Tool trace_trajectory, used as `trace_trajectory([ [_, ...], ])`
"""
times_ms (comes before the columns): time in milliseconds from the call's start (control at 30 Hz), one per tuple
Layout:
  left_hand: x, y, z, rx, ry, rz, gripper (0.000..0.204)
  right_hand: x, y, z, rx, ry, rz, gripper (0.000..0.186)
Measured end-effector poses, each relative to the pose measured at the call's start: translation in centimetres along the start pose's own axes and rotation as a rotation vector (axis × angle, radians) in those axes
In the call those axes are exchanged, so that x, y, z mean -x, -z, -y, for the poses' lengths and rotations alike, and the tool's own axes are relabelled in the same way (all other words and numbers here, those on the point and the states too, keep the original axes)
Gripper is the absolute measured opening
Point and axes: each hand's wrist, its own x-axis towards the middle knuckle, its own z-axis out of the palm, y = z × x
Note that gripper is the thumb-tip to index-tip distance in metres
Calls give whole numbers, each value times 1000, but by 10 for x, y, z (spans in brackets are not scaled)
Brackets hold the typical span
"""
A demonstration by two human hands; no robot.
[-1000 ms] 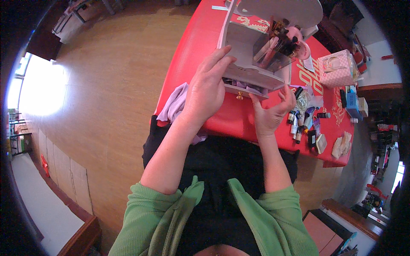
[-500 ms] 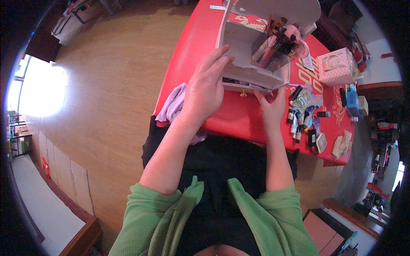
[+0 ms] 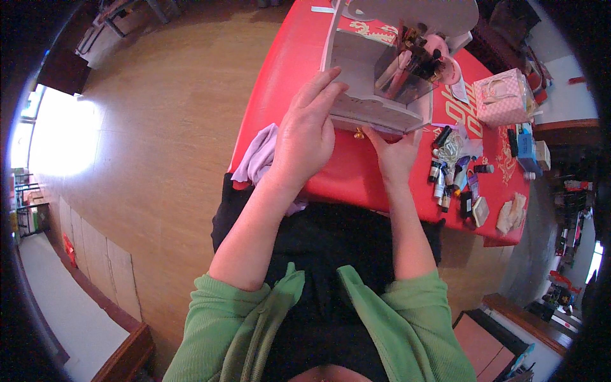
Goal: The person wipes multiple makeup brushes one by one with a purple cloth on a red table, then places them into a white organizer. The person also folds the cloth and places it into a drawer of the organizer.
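Observation:
A white makeup organizer point(image 3: 366, 108) with open shelves stands on the red-covered table. Its low front drawer point(image 3: 378, 129) is pushed in and carries a small gold knob point(image 3: 359, 133). My left hand point(image 3: 307, 130) lies flat along the organizer's left side, fingers stretched out. Against the drawer front rests my right hand point(image 3: 396, 153), its thumb beside the knob and its other fingers partly hidden at the right corner; it appears to press rather than grip. Makeup brushes point(image 3: 417, 60) and pink tubes stand in a clear holder point(image 3: 404, 89) on the organizer.
Right of the organizer lie several small bottles point(image 3: 445, 181), a coiled white cable point(image 3: 450, 148) and a compact point(image 3: 480, 211). A pink checked box point(image 3: 499, 99) stands farther right. A lilac cloth point(image 3: 258, 153) hangs at the table's left edge, and a crumpled cloth point(image 3: 511, 214) lies near right.
The drawer has gone from slightly open to pushed in. My right hand has slid left along its front, thumb now by the knob. My left hand has stayed in place.

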Motion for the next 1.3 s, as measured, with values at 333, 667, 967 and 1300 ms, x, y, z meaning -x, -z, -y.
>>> trace_trajectory([
  [333,0,0,-1,-2,2,3,56,-1,-9,-12,35,70,-48,102],
  [667,2,1,-1,9,4,4,60,38,20,9,-703,-584,253,31],
  [967,4,1,-5,-144,-60,-39,54,31,-15,24,-1042,-943,322,25],
  [1300,38,-39,-17,-100,-234,385,41,62,-8,19,-1012,-835,394,32],
])
